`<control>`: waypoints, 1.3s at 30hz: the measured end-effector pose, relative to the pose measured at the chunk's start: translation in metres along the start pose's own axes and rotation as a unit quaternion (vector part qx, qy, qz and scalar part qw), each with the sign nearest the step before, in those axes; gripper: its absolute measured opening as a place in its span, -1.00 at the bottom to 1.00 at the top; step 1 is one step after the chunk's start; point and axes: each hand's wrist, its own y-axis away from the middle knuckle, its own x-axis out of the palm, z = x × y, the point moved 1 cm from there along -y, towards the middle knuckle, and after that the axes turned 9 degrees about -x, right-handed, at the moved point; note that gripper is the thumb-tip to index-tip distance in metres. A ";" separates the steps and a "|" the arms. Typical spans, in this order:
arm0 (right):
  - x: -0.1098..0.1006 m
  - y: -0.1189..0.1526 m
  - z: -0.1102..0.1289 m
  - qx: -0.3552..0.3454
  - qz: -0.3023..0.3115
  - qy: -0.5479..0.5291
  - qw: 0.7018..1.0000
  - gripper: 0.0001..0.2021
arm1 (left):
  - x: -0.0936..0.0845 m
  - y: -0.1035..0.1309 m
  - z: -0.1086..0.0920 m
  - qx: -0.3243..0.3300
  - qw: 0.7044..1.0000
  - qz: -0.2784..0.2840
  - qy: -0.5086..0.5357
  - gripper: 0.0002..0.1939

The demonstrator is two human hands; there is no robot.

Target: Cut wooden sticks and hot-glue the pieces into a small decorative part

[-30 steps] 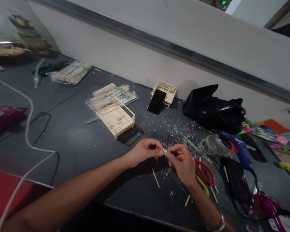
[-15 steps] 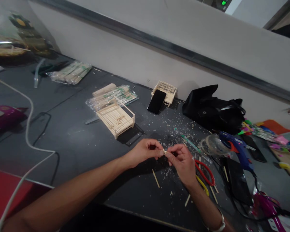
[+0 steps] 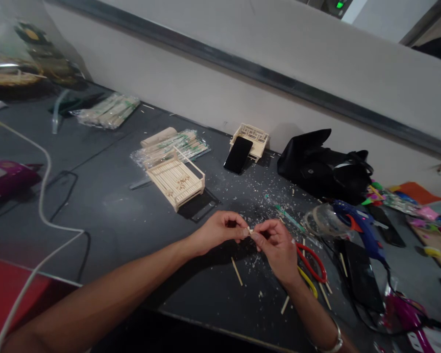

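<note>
My left hand (image 3: 224, 229) and my right hand (image 3: 276, 246) meet over the dark table, fingertips pinched on a tiny pale wooden piece (image 3: 250, 231) between them. Fingers cover most of the piece. Beyond my left hand stands a small wooden stick frame (image 3: 169, 179) with a slatted top, and small wooden bits lie on it. A loose stick (image 3: 237, 271) lies below my hands. Beside my right wrist are red and yellow handles (image 3: 313, 264), partly hidden by the arm.
A black phone (image 3: 238, 155) leans on a small wooden bench (image 3: 255, 138) near the wall. A black bag (image 3: 319, 166), a blue glue gun (image 3: 365, 230) and cables are at right. Packaged sticks (image 3: 108, 110) lie at back left, and a white cable (image 3: 46, 196) crosses the left side.
</note>
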 end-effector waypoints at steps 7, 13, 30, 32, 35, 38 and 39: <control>0.000 -0.001 0.002 -0.013 0.012 0.006 1.000 -0.78 | 0.000 0.002 -0.004 0.000 1.000 0.002 0.017 -0.70; -0.001 0.000 -0.002 0.005 -0.013 -0.032 0.999 -0.76 | -0.002 0.000 -0.005 0.014 0.998 -0.003 0.066 -0.70; 0.000 0.001 0.003 -0.060 -0.008 0.081 0.995 -0.86 | 0.000 0.000 -0.001 -0.008 0.998 -0.001 0.066 -0.70; 0.001 0.001 0.004 -0.060 -0.007 0.089 0.994 -0.85 | -0.001 0.000 0.000 -0.007 0.998 0.001 0.063 -0.71; 0.001 0.001 0.004 -0.065 -0.006 0.103 0.993 -0.85 | -0.001 0.000 0.000 -0.004 0.998 0.002 0.058 -0.72; 0.001 0.001 0.005 -0.074 -0.008 0.103 0.992 -0.85 | -0.001 0.000 -0.001 -0.003 0.999 0.002 0.054 -0.74; 0.002 0.001 0.005 -0.075 -0.007 0.103 0.992 -0.85 | -0.001 0.001 -0.001 -0.003 0.999 0.002 0.052 -0.74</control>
